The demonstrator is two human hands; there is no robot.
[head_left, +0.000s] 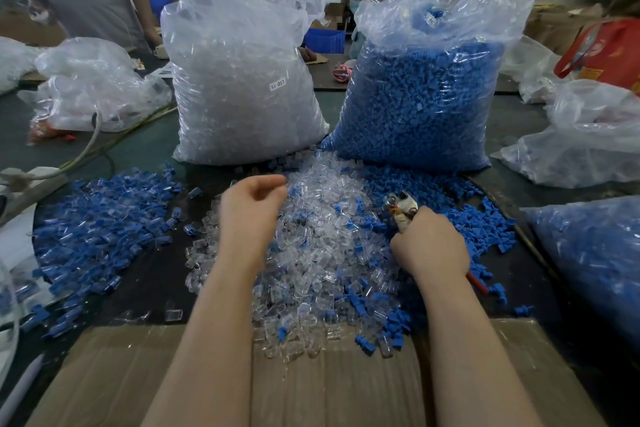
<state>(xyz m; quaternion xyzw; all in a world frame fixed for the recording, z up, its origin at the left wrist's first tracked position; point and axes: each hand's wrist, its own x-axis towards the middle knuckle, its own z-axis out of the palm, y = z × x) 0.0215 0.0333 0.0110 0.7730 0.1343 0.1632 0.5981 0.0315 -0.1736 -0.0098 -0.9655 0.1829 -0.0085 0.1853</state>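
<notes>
We grip one pair of pliers in our right hand at the edge of the clear caps heap on the bench.

Our fingers wrap the handles. The tool's long axis runs from the red handle tip by our wrist up to the head, which points away from us and slightly left. Our left hand hovers over the clear caps with fingers curled; we cannot tell whether it pinches one. We count three loose heaps, with blue plugs on the right and blue-and-clear pieces on the left, and two upright bags behind: the clear-cap bag and the blue-plug bag.
</notes>
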